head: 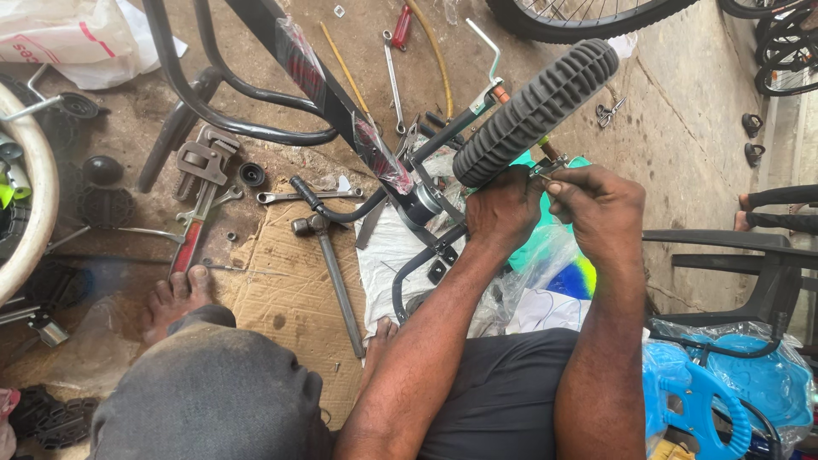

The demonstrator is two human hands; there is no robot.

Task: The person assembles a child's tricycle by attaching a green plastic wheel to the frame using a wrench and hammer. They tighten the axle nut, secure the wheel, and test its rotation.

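Observation:
A small grey ribbed wheel (537, 109) sits on a black bicycle frame (341, 102) that lies across the floor. My left hand (504, 209) grips the underside of the wheel near its axle. My right hand (601, 204) pinches a small metal tool (545, 167) against the axle fitting beside the wheel. Both forearms reach up from the bottom of the view. What lies under my palms is hidden.
A hammer (328, 264), a red-handled pipe wrench (198, 192) and spanners (307, 196) lie on cardboard (281, 290) at left. A bare foot (175, 298) rests there. A black plastic chair (750, 264) and blue plastic parts (724, 392) stand at right. Bicycle tyres (588, 17) are at the top.

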